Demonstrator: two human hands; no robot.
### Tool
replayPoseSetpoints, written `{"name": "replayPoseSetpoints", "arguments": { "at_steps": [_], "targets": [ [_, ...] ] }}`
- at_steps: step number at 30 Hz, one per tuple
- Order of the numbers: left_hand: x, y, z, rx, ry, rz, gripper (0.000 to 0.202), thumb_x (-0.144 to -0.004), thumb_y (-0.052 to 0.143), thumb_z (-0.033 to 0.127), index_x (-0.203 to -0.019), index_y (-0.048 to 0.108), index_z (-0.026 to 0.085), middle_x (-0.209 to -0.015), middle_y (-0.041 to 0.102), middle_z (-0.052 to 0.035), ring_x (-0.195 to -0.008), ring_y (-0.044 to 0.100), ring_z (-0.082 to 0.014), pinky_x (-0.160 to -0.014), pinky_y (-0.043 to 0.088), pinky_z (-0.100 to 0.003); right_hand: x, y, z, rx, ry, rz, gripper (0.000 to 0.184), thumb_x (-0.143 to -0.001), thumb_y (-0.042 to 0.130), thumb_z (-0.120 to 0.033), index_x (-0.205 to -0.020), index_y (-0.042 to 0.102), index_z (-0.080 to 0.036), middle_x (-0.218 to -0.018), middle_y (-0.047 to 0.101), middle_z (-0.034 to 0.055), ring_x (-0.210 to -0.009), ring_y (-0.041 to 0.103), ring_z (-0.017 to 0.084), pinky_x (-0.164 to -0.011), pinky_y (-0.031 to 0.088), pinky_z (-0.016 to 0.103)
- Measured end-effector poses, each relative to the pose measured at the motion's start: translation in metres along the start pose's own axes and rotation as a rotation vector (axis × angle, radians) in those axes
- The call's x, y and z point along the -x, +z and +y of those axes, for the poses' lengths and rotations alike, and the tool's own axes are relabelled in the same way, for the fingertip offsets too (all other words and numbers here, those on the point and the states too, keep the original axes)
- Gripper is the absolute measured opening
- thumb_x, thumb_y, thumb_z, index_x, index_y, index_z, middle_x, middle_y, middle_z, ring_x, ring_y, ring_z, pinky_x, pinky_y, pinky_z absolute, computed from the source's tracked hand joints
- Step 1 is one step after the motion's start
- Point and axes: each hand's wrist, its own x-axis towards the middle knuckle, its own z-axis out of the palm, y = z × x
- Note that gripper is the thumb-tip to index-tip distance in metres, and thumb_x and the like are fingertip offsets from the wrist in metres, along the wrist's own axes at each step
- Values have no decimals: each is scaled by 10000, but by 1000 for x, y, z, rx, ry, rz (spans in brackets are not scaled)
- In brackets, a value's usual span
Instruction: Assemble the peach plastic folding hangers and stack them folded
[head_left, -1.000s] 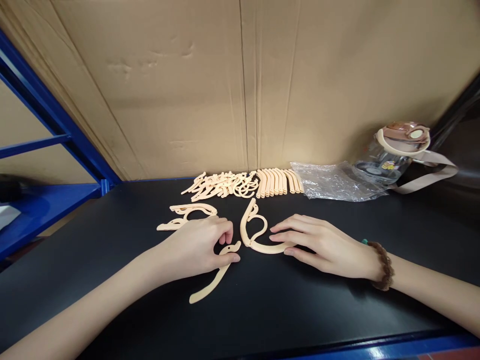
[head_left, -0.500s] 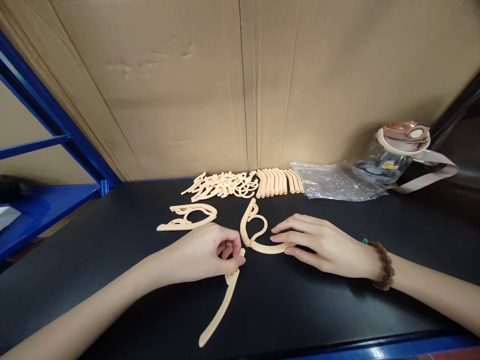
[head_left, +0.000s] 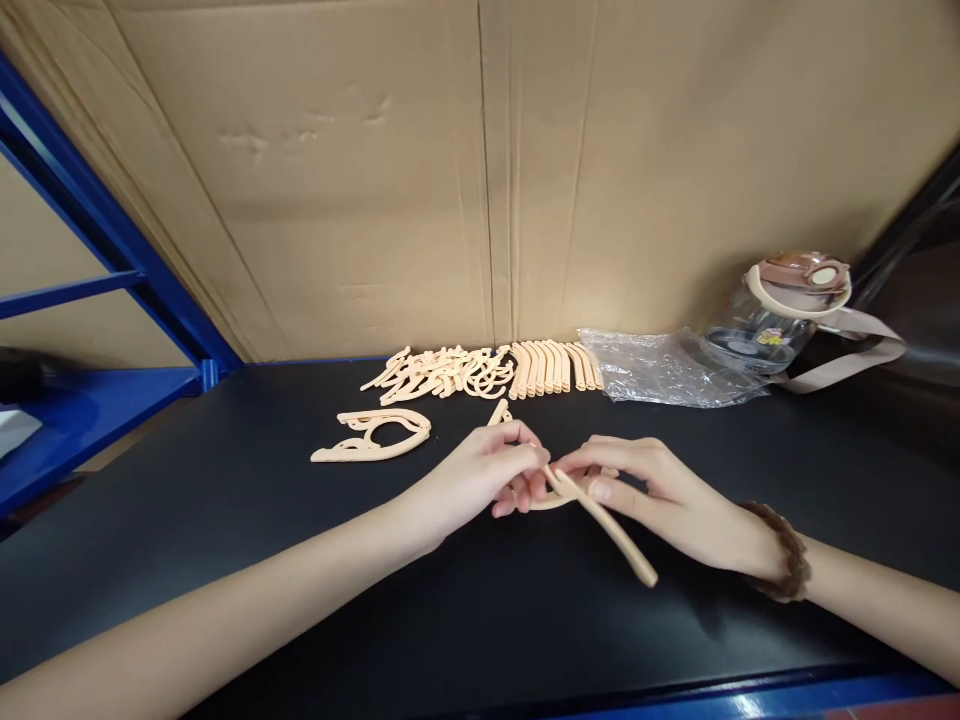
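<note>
- Held the curved strip (head_left: 615,533) by its far-left end in the left hand (head_left: 476,475), thumb and fingertips clamped together there.
- Brought the right hand (head_left: 667,500) up against the same end from the right; could not tell a firm grip from a light touch.
- Slanted the strip over the black table (head_left: 420,640), long axis running from far left to near right, free blunt end pointing near and right.
- Saw an unfolded hanger (head_left: 553,502) partly covered by both hands, with one tip pointing far.
- Found a folded hanger (head_left: 375,445) flat to the left, long axis left to right, rounded end facing right.
- Noted, farther off, a heap of loose pieces (head_left: 431,374), then a row of curved pieces (head_left: 541,370) and a clear plastic bag (head_left: 667,368) rightward.
</note>
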Motion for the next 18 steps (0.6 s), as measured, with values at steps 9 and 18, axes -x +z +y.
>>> {"name": "replayPoseSetpoints", "arguments": {
  "at_steps": [9,18],
  "targets": [
    [-20,19,-5,-400,260,106,235,-905,515,376,-785,507,173,-735,614,3,-675,564,-130,-607,431,-255,-5,-20,23,-16,131,58,309,-912,499,-442,-1024,636,-187,-892,668,34,-786,613,162,-711,485,292],
    [-4,6,-33,-1054,440,34,343,-887,562,369,-1177,513,192,-1262,501,-82,-1159,479,-244,-980,428,-419,-9,-29,33,263,243,73,402,-861,506,-588,-868,615,-201,-573,389,-65,-534,337,98,-504,262,228]
  ]
}}
